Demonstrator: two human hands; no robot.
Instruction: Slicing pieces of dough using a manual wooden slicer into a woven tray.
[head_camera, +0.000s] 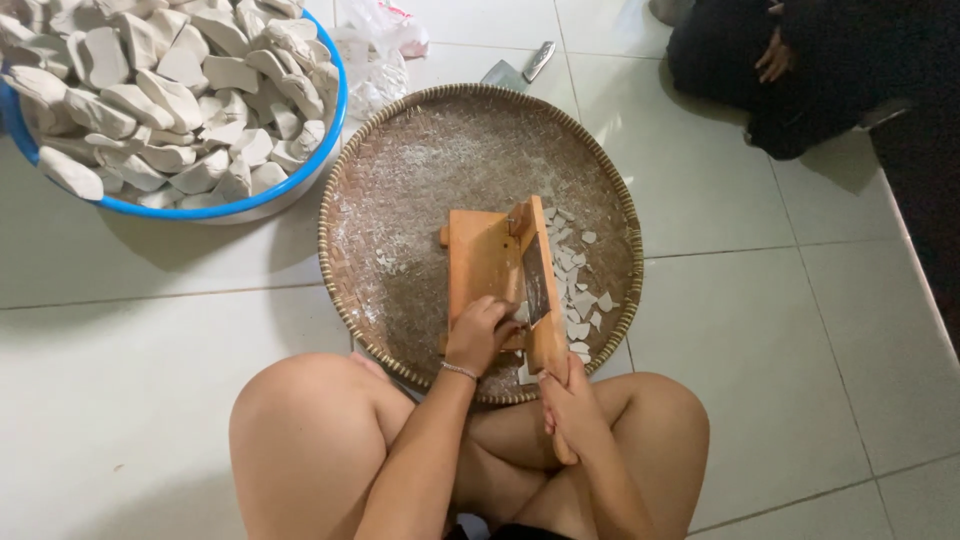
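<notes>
At lower centre, the right hand (572, 405) closes around the wooden slicer's (495, 275) handle. Just above, the left hand (480, 333) curls over a white piece at the blade. White slices (580, 300) lie in the woven tray (400, 200); a heaped blue basin (330, 120) sits upper left.

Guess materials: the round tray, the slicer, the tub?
Round tray: woven bamboo or rattan by the look, matte brown weave, braided rim, dusted white. Slicer: bare orange-brown wood with visible grain; its lever, under the right hand, carries a grey, probably metal, blade. Tub: glossy blue, likely plastic.
</notes>
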